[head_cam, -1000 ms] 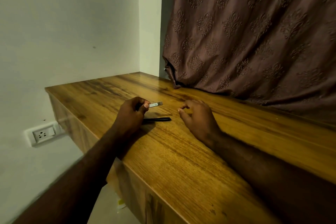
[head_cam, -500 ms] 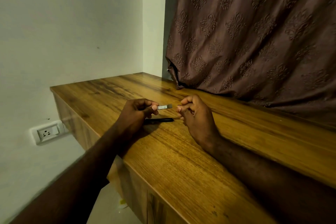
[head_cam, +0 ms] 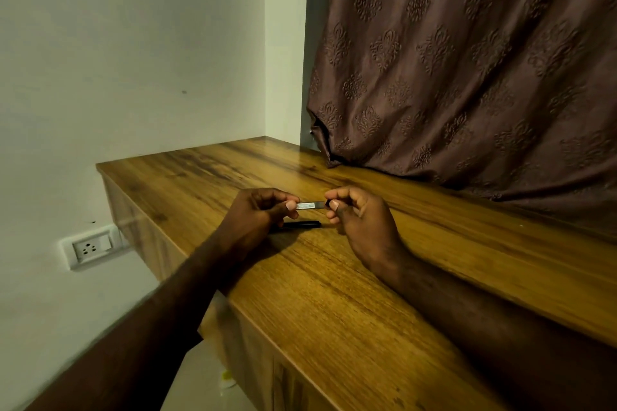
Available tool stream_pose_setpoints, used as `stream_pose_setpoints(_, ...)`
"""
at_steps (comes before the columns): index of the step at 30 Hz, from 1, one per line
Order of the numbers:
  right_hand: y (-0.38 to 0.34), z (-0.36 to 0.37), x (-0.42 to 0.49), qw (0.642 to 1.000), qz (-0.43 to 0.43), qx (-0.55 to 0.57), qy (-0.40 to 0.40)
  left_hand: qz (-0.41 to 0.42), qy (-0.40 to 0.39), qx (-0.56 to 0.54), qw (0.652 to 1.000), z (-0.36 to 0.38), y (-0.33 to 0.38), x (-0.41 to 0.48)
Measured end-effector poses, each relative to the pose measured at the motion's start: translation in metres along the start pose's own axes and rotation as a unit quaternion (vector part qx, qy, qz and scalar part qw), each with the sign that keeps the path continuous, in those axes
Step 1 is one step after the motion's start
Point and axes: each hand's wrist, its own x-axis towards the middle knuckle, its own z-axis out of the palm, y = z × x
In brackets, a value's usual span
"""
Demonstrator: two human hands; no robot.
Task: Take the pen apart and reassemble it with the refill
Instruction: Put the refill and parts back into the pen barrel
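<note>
From the head camera, both arms reach out over a long brown wooden table [head_cam: 334, 304] with dark grain lines.

The left hand [head_cam: 257, 215] is curled up just above the table. Its thumb and fingers pinch the left end of a thin silver-grey pen piece with a pale label [head_cam: 310, 206]. The pen piece lies flat in the air between the two hands, a little above the wood.

The right hand [head_cam: 362, 222] is curled too. Its thumb and first finger pinch the right end of the same pen piece, where a small dark bit shows. The heel of this hand and the arm rest on the table.

A long black pen part [head_cam: 297, 225] lies flat on the table, just under the pen piece and between the two hands. Its left end is hidden behind the left hand. No hand holds it.

A brown curtain with a raised flower pattern [head_cam: 467, 60] hangs behind the table, and its bottom edge rests on the wood. A white wall [head_cam: 133, 60] stands on the left. A white wall socket with a switch [head_cam: 90, 245] sits low on it, below the table top.
</note>
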Motion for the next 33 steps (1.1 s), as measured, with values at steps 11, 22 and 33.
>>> stream_pose_setpoints(11,-0.002,0.0006,0.0005,0.999,0.029,0.011,-0.028,0.011,-0.007,0.0,1.0,-0.0012,0.0019,-0.001)
stream_pose_setpoints(22,0.0007,0.0038,-0.0025,0.997,0.034,0.004,-0.075,0.007,0.001,-0.014,1.0,0.0003,-0.0008,-0.0003)
stream_pose_setpoints(33,-0.0017,0.0021,-0.0027,0.996,0.047,0.059,-0.053,-0.032,0.006,-0.059,0.998,0.0,-0.0009,-0.0011)
